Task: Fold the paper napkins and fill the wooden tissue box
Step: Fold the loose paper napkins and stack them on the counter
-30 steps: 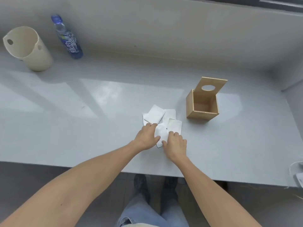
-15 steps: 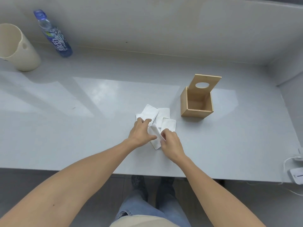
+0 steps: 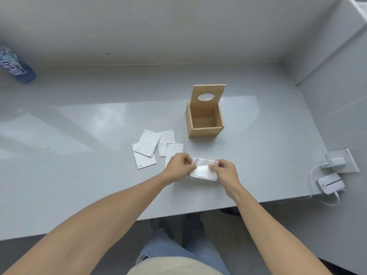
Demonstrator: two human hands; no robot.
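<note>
Both forearms are bare from the lower frame edge up to the wrists, with no sleeve, watch, bracelet or ring in sight. The left hand (image 3: 178, 165) and right hand (image 3: 225, 172) are ungloved. A small dark mark sits on the left forearm near the bottom of the view. At the lower edge, a pale beige garment (image 3: 174, 267) covers the torso. Below it are light blue jeans (image 3: 158, 253), creased at the knee, and dark shoes (image 3: 191, 223) on the floor.
</note>
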